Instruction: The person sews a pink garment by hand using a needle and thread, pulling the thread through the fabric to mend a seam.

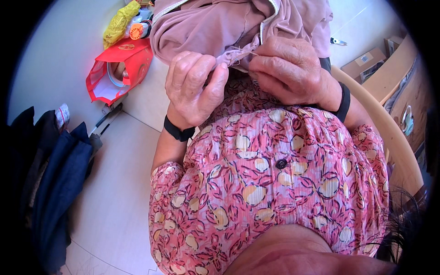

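A dusty-pink garment (206, 30) with pale trim along its edges lies bunched over my lap. My left hand (196, 85) is closed on its near edge, thumb pressed against the curled fingers. To the right, my right hand (288, 71) is pinched on the same edge, beside the frayed strip (236, 55) stretched between both hands. Loose thread ends stick out of that strip. Anything small inside the right fingertips is hidden. Both wrists carry dark bands.
At upper left stand an open red bag (133, 55) with a round container inside and a yellow plastic bag (120, 23). Dark blue clothes (59, 174) hang at left. On the right are a curved wooden chair arm (394, 119), a cardboard box (364, 63) and a small metal tool (338, 41).
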The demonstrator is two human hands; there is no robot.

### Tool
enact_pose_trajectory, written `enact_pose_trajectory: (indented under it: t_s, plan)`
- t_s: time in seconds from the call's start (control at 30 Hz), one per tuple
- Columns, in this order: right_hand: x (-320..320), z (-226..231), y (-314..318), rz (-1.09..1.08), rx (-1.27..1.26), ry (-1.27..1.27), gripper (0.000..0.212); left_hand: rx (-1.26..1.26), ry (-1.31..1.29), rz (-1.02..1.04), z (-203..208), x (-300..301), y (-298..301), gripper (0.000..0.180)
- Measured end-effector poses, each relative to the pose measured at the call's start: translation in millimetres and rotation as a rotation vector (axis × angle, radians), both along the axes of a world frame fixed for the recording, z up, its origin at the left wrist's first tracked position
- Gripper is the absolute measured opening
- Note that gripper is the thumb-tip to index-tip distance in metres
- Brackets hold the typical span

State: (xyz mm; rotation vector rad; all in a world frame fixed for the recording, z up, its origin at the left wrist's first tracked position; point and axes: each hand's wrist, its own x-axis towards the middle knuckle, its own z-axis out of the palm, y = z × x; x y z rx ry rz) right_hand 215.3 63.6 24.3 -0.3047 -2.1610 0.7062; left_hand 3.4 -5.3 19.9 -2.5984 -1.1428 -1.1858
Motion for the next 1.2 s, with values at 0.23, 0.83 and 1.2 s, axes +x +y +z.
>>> enact_pose_trajectory:
  t_s: [0.23, 0.83, 1.2]
  plan:
    - [-3, -3, 2, -0.204, -0.042, -0.051, 0.03, 0.008, 0.012, -0.009, 0, -3, 2, 0.028]
    - [-6, -1, 4, -0.13, 0.034, -0.032, 0.019, -0.001, -0.023, -0.01, -1, 0, 5, 0.027]
    - [-13, -2, -4, 0.008, 0.045, 0.013, 0.02, -0.028, -0.126, 0.019, -4, 2, 4, 0.031]
